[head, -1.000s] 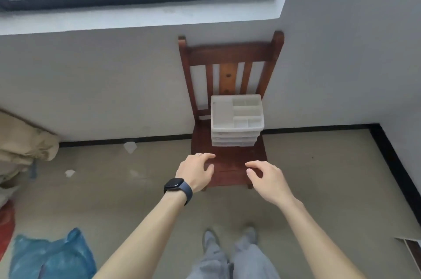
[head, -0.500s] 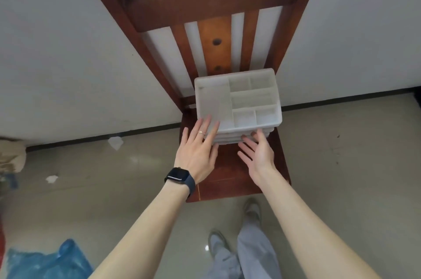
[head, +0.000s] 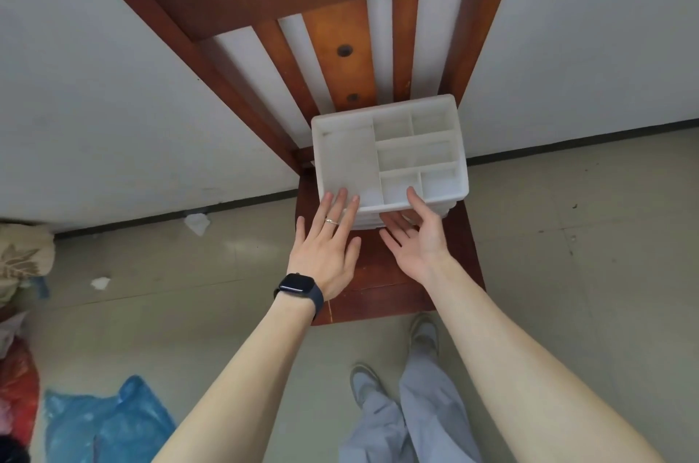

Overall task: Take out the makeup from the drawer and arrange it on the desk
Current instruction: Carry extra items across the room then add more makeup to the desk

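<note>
A white plastic organizer (head: 389, 148) stands on the seat of a brown wooden chair (head: 382, 292). Its top tray is split into several compartments, and shallow drawers are stacked below. No makeup shows. My left hand (head: 325, 247), with a ring and a dark watch, lies flat with straight fingers touching the organizer's front left corner. My right hand (head: 416, 239) is palm up at the front. Its thumb rests on the top rim and its fingers reach against the drawer fronts, which they partly hide.
The chair back's slats (head: 340, 46) stand against a white wall. On the tiled floor lie a blue plastic bag (head: 106, 421), a red bag (head: 17, 375), beige fabric (head: 22, 254) and paper scraps (head: 196, 222). My legs and shoes (head: 397, 406) are just before the chair.
I have moved in close to the chair. Both hands went from hovering over the seat to touching the organizer's front, and the right thumb has come up onto the top rim.
</note>
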The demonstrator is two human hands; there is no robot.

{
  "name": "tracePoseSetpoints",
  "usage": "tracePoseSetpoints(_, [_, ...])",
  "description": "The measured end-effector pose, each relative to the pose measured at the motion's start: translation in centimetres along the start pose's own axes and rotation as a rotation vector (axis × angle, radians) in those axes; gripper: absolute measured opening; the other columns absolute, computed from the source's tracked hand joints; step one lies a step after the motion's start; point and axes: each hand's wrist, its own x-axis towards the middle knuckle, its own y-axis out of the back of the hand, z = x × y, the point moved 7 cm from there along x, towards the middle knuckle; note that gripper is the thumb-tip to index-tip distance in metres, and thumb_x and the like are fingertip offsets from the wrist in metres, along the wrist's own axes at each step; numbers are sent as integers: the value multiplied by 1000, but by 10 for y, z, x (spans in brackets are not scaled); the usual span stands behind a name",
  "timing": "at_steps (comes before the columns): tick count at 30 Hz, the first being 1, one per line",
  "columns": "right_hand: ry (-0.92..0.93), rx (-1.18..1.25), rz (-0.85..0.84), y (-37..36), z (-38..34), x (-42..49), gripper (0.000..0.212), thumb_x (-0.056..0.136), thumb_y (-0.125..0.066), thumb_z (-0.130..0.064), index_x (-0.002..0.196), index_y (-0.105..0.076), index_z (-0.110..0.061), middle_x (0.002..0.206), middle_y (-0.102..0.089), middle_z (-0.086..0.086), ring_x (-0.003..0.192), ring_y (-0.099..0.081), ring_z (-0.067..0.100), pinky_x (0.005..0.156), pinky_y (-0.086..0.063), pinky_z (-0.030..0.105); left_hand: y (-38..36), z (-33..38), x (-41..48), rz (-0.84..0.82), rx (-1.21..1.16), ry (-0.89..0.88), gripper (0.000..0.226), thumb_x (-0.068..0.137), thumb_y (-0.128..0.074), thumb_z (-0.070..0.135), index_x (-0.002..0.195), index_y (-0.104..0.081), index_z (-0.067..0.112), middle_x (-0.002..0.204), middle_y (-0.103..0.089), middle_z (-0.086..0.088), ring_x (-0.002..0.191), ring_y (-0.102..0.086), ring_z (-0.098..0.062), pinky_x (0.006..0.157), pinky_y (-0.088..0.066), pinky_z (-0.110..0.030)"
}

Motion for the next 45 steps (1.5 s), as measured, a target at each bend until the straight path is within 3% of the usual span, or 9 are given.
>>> tracePoseSetpoints(5, [19,32,-63,11,5,3,72,72,-81,-47,128,-57,-9,128,-62,12,112,-68,26,106,-47,46,2,-1,1,-37,-45,41,59,105,-20,48,156,10,40,159,18,22,144,30,0,121,3,-47])
tracePoseSetpoints(12, [63,-44,144,51,29,-10,25,93,-69,-25,113,-63,-12,120,-64,16,102,-71,30,97,-53,42,4,0,3,-97,-106,60,55,105,-10,48,155,11,39,156,21,24,142,32,1,121,7,-48])
tracePoseSetpoints(19, [81,-267,263,89,51,-38,31,100,-59,-11,126,-50,4,116,-64,18,96,-71,27,88,-56,38,1,2,2,-95,-140,58,56,105,-13,44,156,10,38,155,23,24,140,35,3,121,7,-51])
tracePoseSetpoints(25, [53,-409,262,85,44,-35,11,99,-48,-4,104,-55,2,107,-67,22,90,-74,28,81,-60,37,4,3,1,-98,-113,63,58,106,-17,43,156,10,36,154,24,22,137,37,1,120,8,-52])
tracePoseSetpoints(29, [73,-447,294,86,45,-25,28,98,-44,-6,123,-52,4,114,-67,24,80,-76,23,63,-61,30,4,3,2,-112,-93,54,59,106,-19,42,156,11,35,157,23,19,138,35,-1,119,9,-52])
tracePoseSetpoints(34, [75,-457,290,88,46,-22,31,98,-46,-7,126,-52,5,116,-67,24,78,-77,22,65,-61,32,3,1,1,-99,-69,32,62,105,-23,40,155,14,35,157,24,18,139,35,-2,119,9,-53])
tracePoseSetpoints(39, [42,-521,224,84,41,-36,25,101,-51,-12,123,-53,0,110,-69,18,90,-74,26,80,-60,35,4,3,3,-75,-18,8,73,102,-34,35,156,14,32,157,25,14,141,32,-7,119,5,-55])
tracePoseSetpoints(42, [24,-638,185,88,33,-49,30,100,-61,-28,121,-54,-8,112,-70,15,94,-73,24,79,-59,34,17,10,-4,81,70,-89,75,93,-52,26,158,-17,18,166,-13,-4,153,-4,-22,120,-14,-51])
tracePoseSetpoints(45, [58,-880,195,96,21,-63,28,97,-63,-36,113,-61,-12,102,-74,5,90,-74,19,83,-60,36,21,27,-21,264,40,-192,47,81,-67,20,127,-59,14,125,-60,-8,113,-54,-32,88,-48,-44])
